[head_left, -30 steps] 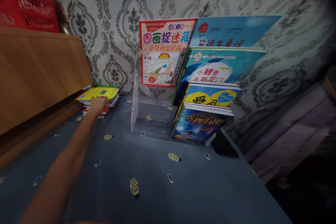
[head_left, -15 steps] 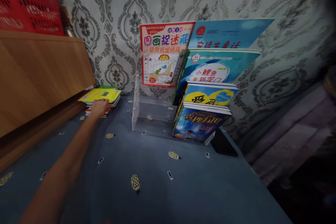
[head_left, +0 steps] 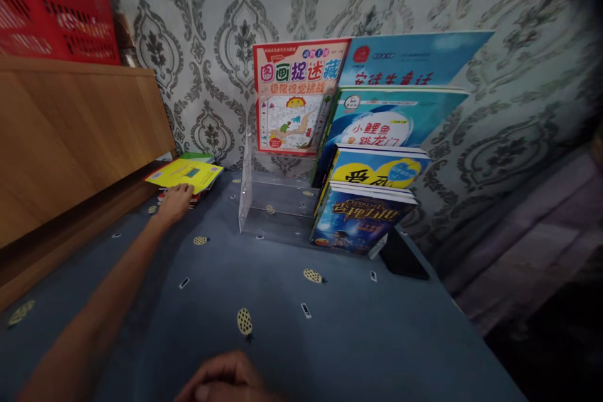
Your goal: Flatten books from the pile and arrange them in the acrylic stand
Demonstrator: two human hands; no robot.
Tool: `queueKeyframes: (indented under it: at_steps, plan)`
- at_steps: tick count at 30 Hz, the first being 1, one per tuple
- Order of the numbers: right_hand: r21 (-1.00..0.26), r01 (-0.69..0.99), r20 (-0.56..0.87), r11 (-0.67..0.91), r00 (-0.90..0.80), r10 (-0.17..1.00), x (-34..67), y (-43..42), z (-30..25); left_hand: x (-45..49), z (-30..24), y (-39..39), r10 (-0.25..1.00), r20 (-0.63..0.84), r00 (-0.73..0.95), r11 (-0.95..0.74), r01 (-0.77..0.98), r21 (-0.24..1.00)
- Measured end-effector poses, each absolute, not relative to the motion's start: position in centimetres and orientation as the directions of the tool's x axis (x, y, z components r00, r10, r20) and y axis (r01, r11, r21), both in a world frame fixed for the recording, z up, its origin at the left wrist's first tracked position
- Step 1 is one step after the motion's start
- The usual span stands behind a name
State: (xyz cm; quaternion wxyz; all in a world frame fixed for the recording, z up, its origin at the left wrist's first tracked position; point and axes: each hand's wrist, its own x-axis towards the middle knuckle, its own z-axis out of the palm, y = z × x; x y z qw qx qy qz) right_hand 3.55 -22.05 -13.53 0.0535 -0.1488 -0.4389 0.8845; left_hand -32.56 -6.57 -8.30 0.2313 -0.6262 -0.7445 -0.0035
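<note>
My left hand [head_left: 176, 202] is closed on the front edge of a thin yellow book [head_left: 188, 171], fingers on top and the thumb out of sight. The yellow book lies tilted over a stack of books [head_left: 194, 200], with a green-covered one [head_left: 200, 157] showing behind. At the bottom edge of the view, my right hand [head_left: 223, 380] hangs partly cut off over the cloth, its fingers loosely bent and apart with nothing visible in them. A clear stepped rack [head_left: 244, 201] stands in the middle, holding a red-edged picture book [head_left: 293, 100] and blue books [head_left: 362, 220] on its right side.
A wooden cabinet [head_left: 80, 138] overhangs the left side, with a red plastic basket [head_left: 61, 12] on top. A black flat object [head_left: 404, 257] lies right of the rack. Blue patterned cloth [head_left: 358, 333] covers the surface, against a patterned wall [head_left: 198, 75].
The yellow book has shifted slightly right and tipped up at the stack, with my left hand on its edge. My right hand has come into view at the bottom.
</note>
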Motion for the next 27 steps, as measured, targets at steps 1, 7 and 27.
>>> queueKeyframes:
  at_steps: [1,7,27]
  plan:
    - [-0.78,0.024,-0.21,-0.626,-0.951,0.226,3.7,-21.8,-13.2,-32.6,-8.4,-7.0,0.932,0.348,-0.1,0.207,0.936,-0.284]
    - [-0.714,-0.107,-0.114,-0.692,-0.957,0.266,3.4,-21.2,-12.5,-32.7,-9.3,-9.6,0.937,0.344,-0.055,0.151,0.954,-0.259]
    - [-0.661,-0.178,-0.053,-0.729,-0.958,0.282,2.8,-21.3,-13.9,-36.6,-13.2,-17.4,0.969,0.249,-0.008,0.014,1.0,-0.022]
